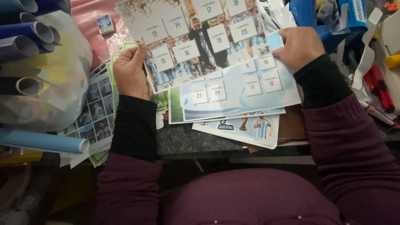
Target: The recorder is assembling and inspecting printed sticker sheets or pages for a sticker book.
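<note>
Left hand (130,71) pinches left edge of photo sticker sheet (196,37); right hand (298,46) grips light-blue sticker sheet (241,89) by top right corner. Both sheets held over more printed sheets on dark tabletop (187,141), w/ vinyl rolls (25,37) at left.

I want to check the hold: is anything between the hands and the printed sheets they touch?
Nothing visible. The left hand pinches the edge of the photo sheet directly, and the right hand rests straight on the blue sheet.
</note>
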